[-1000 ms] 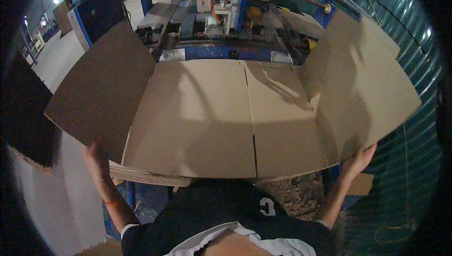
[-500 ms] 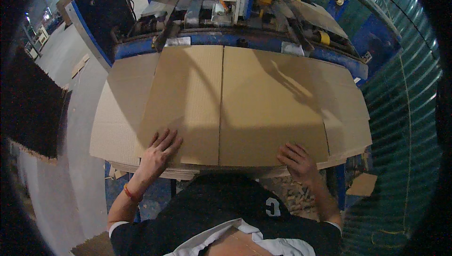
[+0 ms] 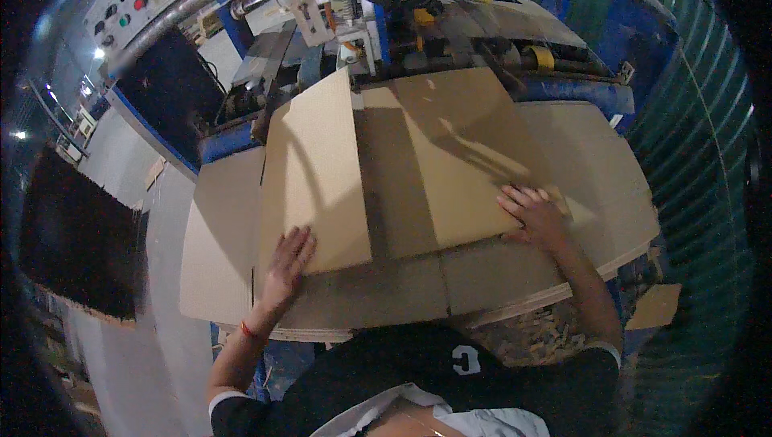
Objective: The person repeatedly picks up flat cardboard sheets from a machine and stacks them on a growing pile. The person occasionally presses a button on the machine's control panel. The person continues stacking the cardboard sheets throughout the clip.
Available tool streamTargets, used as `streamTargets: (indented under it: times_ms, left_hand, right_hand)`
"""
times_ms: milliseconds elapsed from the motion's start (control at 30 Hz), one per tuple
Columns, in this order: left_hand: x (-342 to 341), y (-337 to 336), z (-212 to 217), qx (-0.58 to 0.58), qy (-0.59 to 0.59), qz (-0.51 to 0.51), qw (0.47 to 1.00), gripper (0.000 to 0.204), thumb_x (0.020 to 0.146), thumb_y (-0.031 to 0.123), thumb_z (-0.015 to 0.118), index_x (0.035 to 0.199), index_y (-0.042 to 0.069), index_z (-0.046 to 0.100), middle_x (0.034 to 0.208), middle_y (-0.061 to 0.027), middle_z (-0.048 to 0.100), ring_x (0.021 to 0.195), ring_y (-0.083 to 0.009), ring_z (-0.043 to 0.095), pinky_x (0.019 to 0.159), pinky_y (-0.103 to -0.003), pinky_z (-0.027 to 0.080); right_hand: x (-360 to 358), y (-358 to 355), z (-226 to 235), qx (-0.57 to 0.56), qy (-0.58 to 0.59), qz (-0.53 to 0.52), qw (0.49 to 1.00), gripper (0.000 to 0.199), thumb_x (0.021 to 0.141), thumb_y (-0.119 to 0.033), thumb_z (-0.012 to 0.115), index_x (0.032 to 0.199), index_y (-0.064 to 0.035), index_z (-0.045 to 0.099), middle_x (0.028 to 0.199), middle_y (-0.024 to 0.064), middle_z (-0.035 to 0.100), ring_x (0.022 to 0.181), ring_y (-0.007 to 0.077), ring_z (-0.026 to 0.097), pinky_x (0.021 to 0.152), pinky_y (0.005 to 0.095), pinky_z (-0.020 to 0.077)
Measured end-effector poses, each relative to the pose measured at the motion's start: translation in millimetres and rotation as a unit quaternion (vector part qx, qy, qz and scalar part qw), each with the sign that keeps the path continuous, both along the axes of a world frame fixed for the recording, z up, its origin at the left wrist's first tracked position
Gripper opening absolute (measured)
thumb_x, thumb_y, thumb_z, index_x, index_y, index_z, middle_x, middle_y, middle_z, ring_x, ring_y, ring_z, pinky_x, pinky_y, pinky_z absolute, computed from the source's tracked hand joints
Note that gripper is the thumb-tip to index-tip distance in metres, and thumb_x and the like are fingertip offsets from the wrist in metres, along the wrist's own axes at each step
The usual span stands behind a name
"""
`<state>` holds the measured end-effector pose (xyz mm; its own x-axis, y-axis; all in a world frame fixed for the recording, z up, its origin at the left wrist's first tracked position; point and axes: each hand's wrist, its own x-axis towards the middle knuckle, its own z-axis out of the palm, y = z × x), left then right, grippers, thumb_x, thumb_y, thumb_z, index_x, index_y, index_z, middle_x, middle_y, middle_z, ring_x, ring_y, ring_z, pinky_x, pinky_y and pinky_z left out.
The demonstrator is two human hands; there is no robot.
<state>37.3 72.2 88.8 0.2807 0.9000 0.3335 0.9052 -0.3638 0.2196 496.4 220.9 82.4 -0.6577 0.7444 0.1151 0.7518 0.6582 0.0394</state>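
Hands (image 3: 285, 264) flat on cardboard (image 3: 402, 164) (blue machine (image 3: 563, 91) behind)

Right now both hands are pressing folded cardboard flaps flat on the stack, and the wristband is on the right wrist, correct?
Not quite: the head view shows the red wristband on the left wrist. Both the left hand and right hand do press folded flaps on the cardboard stack.
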Motion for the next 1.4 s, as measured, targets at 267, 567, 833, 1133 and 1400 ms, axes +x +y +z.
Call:
streamTargets:
  times_ms: [267, 567, 833, 1133, 1400]
  left_hand:
    - [-34, 126, -14, 0.073, -0.063, 0.092, 0.991, 0.06, 0.074, -0.003, 0.058, 0.13, 0.007, 0.041, 0.13, -0.0166, 0.043, 0.121, -0.0345, 0.039, 0.102, -0.04, 0.031]
    - [-64, 127, 1, 0.146, 0.049, 0.298, 0.942, 0.073, 0.071, 0.012, 0.069, 0.131, -0.004, 0.03, 0.131, -0.0244, 0.038, 0.122, -0.0385, 0.036, 0.102, -0.043, 0.028]
    - [-149, -58, -30, 0.072, -0.161, 0.745, 0.643, 0.045, 0.079, 0.035, 0.061, 0.084, -0.01, 0.059, 0.083, -0.0208, 0.062, 0.077, -0.0348, 0.06, 0.068, -0.043, 0.047]
    - [-193, -101, -38, 0.102, -0.38, 0.546, 0.74, 0.027, 0.081, 0.026, 0.055, 0.083, -0.001, 0.057, 0.07, -0.0004, 0.047, 0.064, -0.0138, 0.042, 0.059, -0.029, 0.035]
    - [-173, -125, 26, 0.264, -0.51, 0.271, 0.772, 0.045, 0.082, 0.034, 0.054, 0.112, 0.0, 0.052, 0.114, -0.0083, 0.052, 0.108, -0.0203, 0.044, 0.095, -0.037, 0.029]
  right_hand:
    - [-36, 107, -31, 0.026, 0.066, -0.011, 0.997, 0.053, 0.08, -0.048, 0.051, 0.123, -0.0176, 0.047, 0.131, 0.0053, 0.042, 0.117, 0.0269, 0.043, 0.097, 0.0429, 0.0342]
    - [7, 44, 18, -0.001, 0.127, -0.109, 0.986, 0.04, 0.075, -0.023, 0.064, 0.111, -0.0093, 0.053, 0.132, 0.0142, 0.04, 0.123, 0.0332, 0.036, 0.1, 0.0497, 0.0282]
    - [123, -95, -10, 0.155, 0.257, -0.529, 0.794, 0.048, 0.085, -0.014, 0.053, 0.13, -0.0049, 0.041, 0.14, 0.0159, 0.03, 0.13, 0.0327, 0.028, 0.103, 0.0415, 0.0287]
    - [116, -106, -86, 0.159, 0.332, -0.571, 0.733, 0.055, 0.094, -0.029, 0.039, 0.14, -0.004, 0.019, 0.146, 0.017, 0.012, 0.135, 0.0312, 0.012, 0.108, 0.04, 0.0163]
    - [118, -83, -94, 0.225, 0.321, -0.596, 0.701, 0.072, 0.09, -0.039, 0.047, 0.138, 0.0028, 0.015, 0.145, 0.0232, 0.006, 0.135, 0.0362, 0.007, 0.109, 0.0439, 0.01]
